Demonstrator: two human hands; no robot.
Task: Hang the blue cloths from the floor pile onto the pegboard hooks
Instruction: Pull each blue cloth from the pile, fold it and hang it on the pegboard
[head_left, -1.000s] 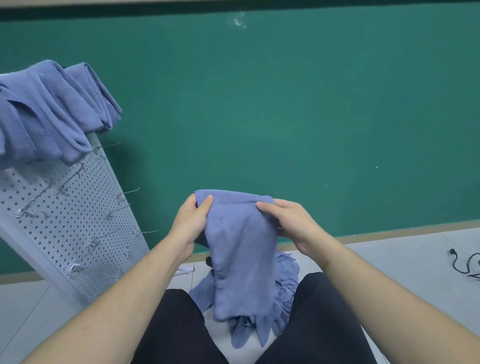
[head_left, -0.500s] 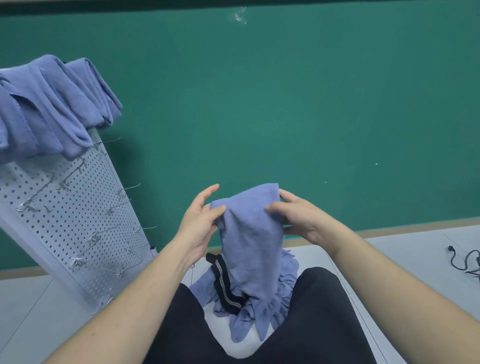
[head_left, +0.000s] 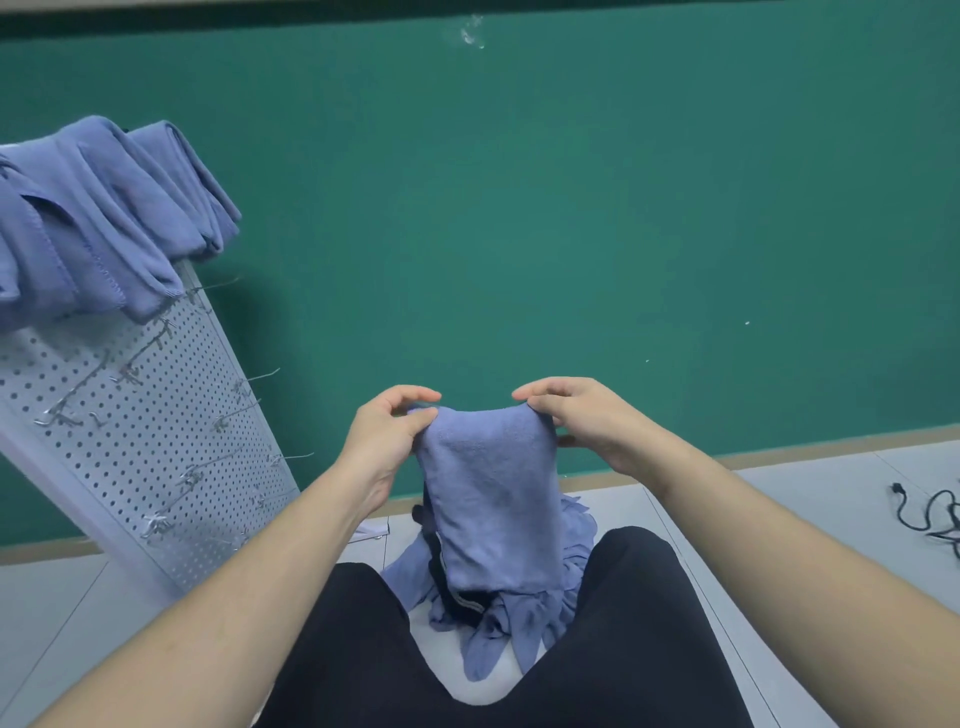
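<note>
While both hands, left (head_left: 387, 436) and right (head_left: 576, 415), pinch the cloth's (head_left: 493, 493) top corners, spread it flat before reaching for a free hook (head_left: 260, 375).

A soft blue terry cloth (head_left: 491, 493) hangs folded in mid-air at centre, its top edge bunched and pinched at both corners. Beneath it, the rumpled pile of blue cloths (head_left: 519, 618) lies on the pale floor. Far left, folded blue cloths (head_left: 98, 223) drape over the top of the tilted white perforated pegboard (head_left: 140, 441), with bare wire hooks (head_left: 244, 379) below.
</note>
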